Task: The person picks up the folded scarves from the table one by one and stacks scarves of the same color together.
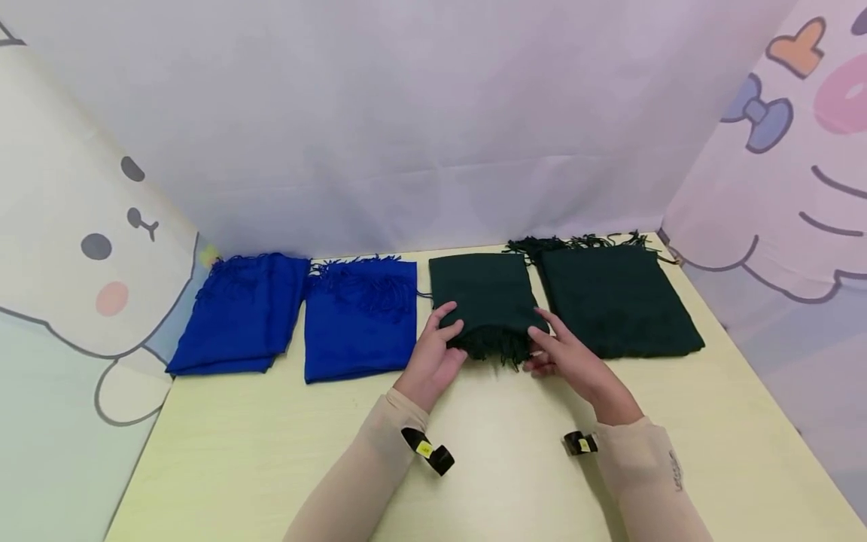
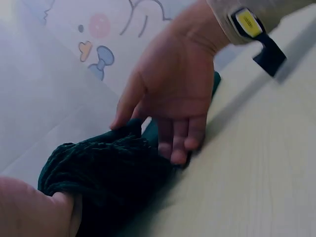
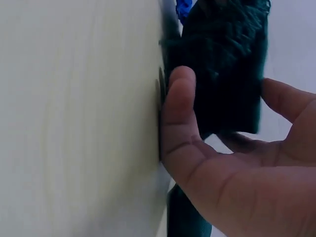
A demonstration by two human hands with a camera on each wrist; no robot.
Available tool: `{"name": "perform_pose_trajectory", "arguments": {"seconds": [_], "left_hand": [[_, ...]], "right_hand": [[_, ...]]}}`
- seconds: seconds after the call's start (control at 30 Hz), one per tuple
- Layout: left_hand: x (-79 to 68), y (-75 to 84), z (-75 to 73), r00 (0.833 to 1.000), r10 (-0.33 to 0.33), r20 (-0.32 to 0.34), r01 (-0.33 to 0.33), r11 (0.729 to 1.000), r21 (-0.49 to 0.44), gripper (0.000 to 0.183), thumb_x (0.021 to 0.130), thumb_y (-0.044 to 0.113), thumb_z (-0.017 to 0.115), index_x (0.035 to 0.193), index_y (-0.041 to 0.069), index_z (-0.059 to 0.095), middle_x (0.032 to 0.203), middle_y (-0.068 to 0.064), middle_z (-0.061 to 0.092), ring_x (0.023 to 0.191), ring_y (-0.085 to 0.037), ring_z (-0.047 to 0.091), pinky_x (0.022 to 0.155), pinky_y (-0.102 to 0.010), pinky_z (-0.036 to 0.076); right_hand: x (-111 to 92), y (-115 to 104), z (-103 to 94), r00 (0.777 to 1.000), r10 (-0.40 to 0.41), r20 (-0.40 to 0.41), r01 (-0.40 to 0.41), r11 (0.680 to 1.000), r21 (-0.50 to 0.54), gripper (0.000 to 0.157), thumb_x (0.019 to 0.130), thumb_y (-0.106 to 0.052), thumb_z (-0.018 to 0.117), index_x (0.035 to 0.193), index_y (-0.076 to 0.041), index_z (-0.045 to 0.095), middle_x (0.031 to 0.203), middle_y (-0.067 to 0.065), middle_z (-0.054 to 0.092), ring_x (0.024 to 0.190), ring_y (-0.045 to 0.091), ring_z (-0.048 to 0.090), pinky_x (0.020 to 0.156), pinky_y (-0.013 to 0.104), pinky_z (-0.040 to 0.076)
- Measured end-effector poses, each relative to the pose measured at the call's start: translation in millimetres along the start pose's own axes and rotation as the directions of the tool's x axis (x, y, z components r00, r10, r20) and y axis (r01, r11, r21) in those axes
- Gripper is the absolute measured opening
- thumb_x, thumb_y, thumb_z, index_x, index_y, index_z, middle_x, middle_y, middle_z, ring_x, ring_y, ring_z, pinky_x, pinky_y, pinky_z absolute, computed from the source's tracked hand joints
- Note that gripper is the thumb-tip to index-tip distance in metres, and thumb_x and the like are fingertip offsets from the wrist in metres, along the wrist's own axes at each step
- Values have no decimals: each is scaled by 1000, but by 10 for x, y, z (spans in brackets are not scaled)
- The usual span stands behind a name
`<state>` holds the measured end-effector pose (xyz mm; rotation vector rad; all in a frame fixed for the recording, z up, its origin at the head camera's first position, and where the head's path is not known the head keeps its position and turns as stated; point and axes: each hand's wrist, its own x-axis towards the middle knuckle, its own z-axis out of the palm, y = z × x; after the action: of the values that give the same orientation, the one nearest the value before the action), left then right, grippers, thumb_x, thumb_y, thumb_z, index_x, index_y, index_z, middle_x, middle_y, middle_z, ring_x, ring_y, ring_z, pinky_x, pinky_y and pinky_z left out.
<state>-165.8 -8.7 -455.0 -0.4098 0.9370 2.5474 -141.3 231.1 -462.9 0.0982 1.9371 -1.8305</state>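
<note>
A folded dark green scarf (image 1: 482,290) with a fringe along its near edge lies between my two hands. My left hand (image 1: 435,354) holds its near left corner, with fingertips on top of the cloth. At the near right corner, my right hand (image 1: 569,361) grips the scarf with the thumb above and other fingers lower down by the tabletop. The right wrist view shows the thick folded edge of the scarf (image 3: 227,98) between the fingers of that hand. Bunched fringe (image 2: 108,163) shows in the left wrist view, where most of the left hand is cut off.
A second, larger folded dark green scarf (image 1: 616,301) lies to the right. Two folded blue scarves (image 1: 362,324) lie in the row to the left. The pale yellow table (image 1: 501,444) meets a white curtain (image 1: 420,135) behind and cartoon-printed sheets at both sides.
</note>
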Motion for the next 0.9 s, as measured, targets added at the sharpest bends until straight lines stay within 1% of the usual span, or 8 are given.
{"name": "perform_pose_trajectory", "arguments": {"seconds": [0.1,0.27,0.43,0.57,0.6,0.67,0.8,0.9], "left_hand": [[-32,32,16,1000,2,3,-2,997,-82,44,96,-1,47,136,14,40,152,-6,-3,138,-29,13,108,-43,16],[-79,59,-32,1000,12,16,-10,992,-124,36,96,0,46,128,15,46,144,-7,26,125,-25,40,98,-37,36],[-103,68,-120,998,4,61,-1,998,-56,27,96,5,46,121,15,50,142,-6,31,121,-26,44,93,-36,42],[-125,75,-209,995,3,98,-21,983,184,29,97,10,44,126,9,48,146,-3,26,118,-26,43,83,-33,42],[-133,80,-232,995,9,96,-35,961,273,30,97,11,45,127,9,49,146,-2,26,116,-24,43,78,-31,41],[-159,93,-273,995,36,95,-76,881,468,30,97,14,47,126,9,52,144,1,31,103,-21,45,70,-29,39],[-221,132,-355,987,100,124,-159,630,760,24,97,23,51,120,20,59,129,2,47,85,-18,43,68,-30,40],[-268,165,-406,978,127,164,-204,452,868,23,96,30,54,118,30,59,109,1,54,78,-21,47,70,-33,44]], "right_hand": [[12,-30,19,993,-74,88,60,988,144,63,98,-45,42,150,-36,8,120,22,38,97,37,58,89,48,48],[8,-24,26,973,-171,154,97,912,398,50,102,-32,37,146,-12,26,118,12,42,87,23,53,82,38,51],[-9,19,78,988,-147,42,110,876,470,39,100,-21,47,134,-4,38,111,7,45,79,20,53,71,32,51],[-30,54,115,993,-81,-84,110,892,439,36,95,-16,56,127,-5,46,96,3,46,60,14,45,57,27,45],[-34,64,120,992,-69,-104,107,899,425,36,94,-16,57,127,-5,46,91,2,45,56,14,41,55,26,42],[-39,81,127,990,-61,-126,106,914,392,38,94,-17,58,128,-5,46,87,1,44,54,13,40,54,25,42],[-38,106,147,987,-66,-148,113,936,333,39,94,-18,58,129,-5,46,86,1,45,54,12,43,54,24,44],[-36,112,172,985,-70,-159,117,944,308,38,94,-18,58,128,-5,47,87,1,47,55,11,44,55,23,45]]}}
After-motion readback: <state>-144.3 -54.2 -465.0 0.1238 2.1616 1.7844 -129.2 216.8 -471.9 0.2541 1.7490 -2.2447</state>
